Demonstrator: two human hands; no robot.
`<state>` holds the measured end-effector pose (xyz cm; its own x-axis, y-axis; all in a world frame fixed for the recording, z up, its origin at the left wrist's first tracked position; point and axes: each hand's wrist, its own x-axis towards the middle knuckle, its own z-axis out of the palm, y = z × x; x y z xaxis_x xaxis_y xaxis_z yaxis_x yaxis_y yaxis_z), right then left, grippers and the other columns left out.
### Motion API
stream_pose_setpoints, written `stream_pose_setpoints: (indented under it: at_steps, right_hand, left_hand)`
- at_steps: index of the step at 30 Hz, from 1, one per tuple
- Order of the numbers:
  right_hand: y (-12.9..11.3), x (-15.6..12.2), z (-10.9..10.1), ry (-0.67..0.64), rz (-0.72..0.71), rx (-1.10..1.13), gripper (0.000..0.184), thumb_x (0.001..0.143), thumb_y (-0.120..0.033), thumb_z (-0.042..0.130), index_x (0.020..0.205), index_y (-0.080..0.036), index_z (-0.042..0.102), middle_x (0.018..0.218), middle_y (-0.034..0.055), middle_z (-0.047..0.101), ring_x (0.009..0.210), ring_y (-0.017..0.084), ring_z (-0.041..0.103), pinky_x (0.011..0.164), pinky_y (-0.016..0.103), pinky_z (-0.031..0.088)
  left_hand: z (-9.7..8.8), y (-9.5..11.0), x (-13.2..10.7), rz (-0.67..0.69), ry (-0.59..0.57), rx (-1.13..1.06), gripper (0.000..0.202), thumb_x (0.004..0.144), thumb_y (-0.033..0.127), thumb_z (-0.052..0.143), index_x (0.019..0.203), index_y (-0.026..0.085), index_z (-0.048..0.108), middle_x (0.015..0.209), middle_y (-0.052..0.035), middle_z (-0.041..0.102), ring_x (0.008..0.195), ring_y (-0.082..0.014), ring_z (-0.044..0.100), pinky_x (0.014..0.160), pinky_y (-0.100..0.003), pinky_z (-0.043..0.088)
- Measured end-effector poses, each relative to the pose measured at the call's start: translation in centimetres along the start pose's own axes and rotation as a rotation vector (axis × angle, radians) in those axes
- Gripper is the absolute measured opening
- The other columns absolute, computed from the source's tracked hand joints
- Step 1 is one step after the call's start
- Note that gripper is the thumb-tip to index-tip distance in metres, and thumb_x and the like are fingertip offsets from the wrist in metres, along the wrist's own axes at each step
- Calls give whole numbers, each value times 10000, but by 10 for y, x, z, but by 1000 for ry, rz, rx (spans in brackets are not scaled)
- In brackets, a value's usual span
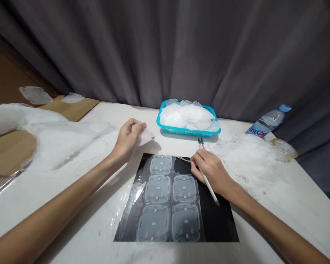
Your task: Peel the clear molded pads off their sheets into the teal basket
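Observation:
A black mat (220, 220) lies on the white table in front of me, under a clear plastic sheet of several rounded translucent shapes (167, 198). My left hand (128, 141) is raised just beyond the mat's far left corner, fingers closed on one translucent cut-out piece (145, 135). My right hand (210, 170) rests at the sheet's far right edge, closed on a thin white tool (209, 185) like a pen knife, its fingertips pinching the film beside an empty slot (181, 167).
A turquoise basket (188, 130) heaped with translucent pieces stands behind the mat. Small snips (201, 143) lie beside it. A heap of plastic scraps (247, 157), a water bottle (268, 123) and a tape roll (284, 146) are at right. White plastic bags (44, 135) and cardboard are at left.

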<state>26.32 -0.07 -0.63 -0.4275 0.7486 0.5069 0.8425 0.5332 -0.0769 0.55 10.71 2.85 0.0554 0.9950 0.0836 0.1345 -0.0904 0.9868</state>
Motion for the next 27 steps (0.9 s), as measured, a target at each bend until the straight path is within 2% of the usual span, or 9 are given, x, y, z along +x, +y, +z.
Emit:
stream_pose_setpoints:
  at_steps: [2, 5, 8, 10, 13, 19, 23, 27]
  right_hand:
    - [6, 0, 0, 34, 117, 17, 136, 999, -157, 509, 929, -197, 618, 876, 81, 647, 832, 254, 618, 760, 387, 511]
    - [6, 5, -7, 124, 268, 144, 115, 1016, -236, 552, 1061, -190, 647, 960, 104, 671, 920, 281, 636, 793, 421, 527]
    - [-7, 11, -23, 179, 312, 413, 149, 1029, -263, 556, 1115, -227, 672, 1020, 86, 687, 965, 249, 657, 847, 400, 536]
    - [-18, 14, -33, 171, 298, 563, 145, 1014, -276, 590, 1120, -244, 684, 1029, 73, 691, 962, 231, 667, 847, 381, 544]
    - [-30, 16, -45, 143, 280, 658, 111, 981, -279, 642, 1069, -248, 702, 974, 54, 694, 913, 218, 669, 822, 365, 550]
    - [-31, 16, -53, 127, 319, 727, 94, 985, -256, 637, 923, -241, 706, 868, 22, 692, 816, 191, 659, 824, 357, 532]
    - [-32, 15, -57, 109, 323, 751, 98, 986, -254, 638, 917, -238, 705, 870, 17, 686, 811, 181, 652, 829, 348, 520]
    - [-34, 15, -60, 85, 294, 762, 98, 992, -250, 626, 935, -237, 705, 876, 24, 693, 816, 185, 650, 784, 341, 520]
  left_hand:
    - [-5, 15, -3, -16, -187, -37, 280, 878, 471, 702, 909, 207, 615, 816, -18, 661, 713, -172, 629, 604, -259, 475]
    - [-1, 35, -22, -29, -501, -16, 311, 900, 484, 707, 893, 177, 659, 807, -11, 640, 685, -133, 576, 588, -227, 437]
    - [6, 46, -38, -27, -660, 14, 300, 942, 462, 677, 911, 164, 693, 792, -4, 624, 677, -115, 537, 597, -218, 407]
    - [9, 49, -43, -27, -706, 15, 292, 956, 453, 664, 926, 165, 703, 781, 2, 612, 667, -112, 518, 594, -221, 392]
    - [10, 51, -46, -44, -752, 4, 292, 967, 457, 649, 957, 170, 699, 771, 1, 614, 657, -119, 502, 587, -232, 374]
    - [10, 49, -49, -94, -811, -11, 293, 980, 465, 638, 998, 176, 680, 709, 20, 598, 611, -104, 458, 559, -230, 313]
    - [11, 47, -51, -139, -853, -80, 242, 961, 410, 687, 1028, 179, 658, 783, 3, 666, 668, -115, 543, 616, -234, 385]
    - [13, 47, -56, -151, -884, -131, 194, 937, 346, 731, 976, 171, 657, 845, -17, 703, 750, -135, 615, 696, -257, 459]
